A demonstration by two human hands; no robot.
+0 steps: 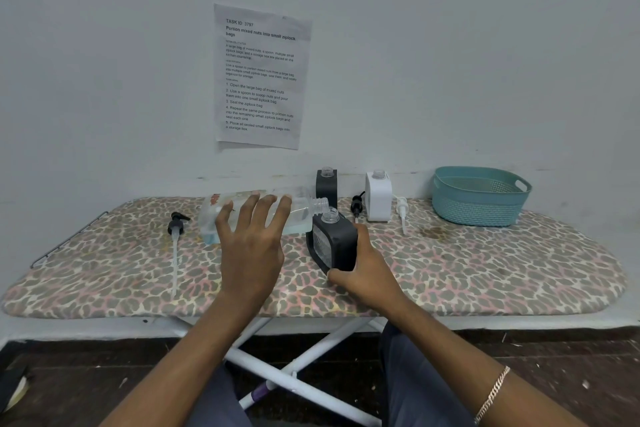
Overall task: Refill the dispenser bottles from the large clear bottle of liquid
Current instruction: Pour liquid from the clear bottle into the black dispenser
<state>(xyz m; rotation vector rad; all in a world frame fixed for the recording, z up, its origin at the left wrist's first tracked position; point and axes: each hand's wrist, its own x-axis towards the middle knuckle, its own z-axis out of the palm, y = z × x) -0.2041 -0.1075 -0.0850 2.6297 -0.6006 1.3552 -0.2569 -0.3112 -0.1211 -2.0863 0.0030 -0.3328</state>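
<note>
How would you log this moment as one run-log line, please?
left hand: holds large clear bottle tipped toward front black dispenser | right hand: grips front black dispenser, pump off | stream: none visible

A single wide-angle view from the person's head looks forward and down across the near long edge of the ironing board point(485, 270), facing the wall point(104, 80) behind its far edge. It sits close: the board spans nearly the full width, the floor point(554, 374) showing below it.
</note>
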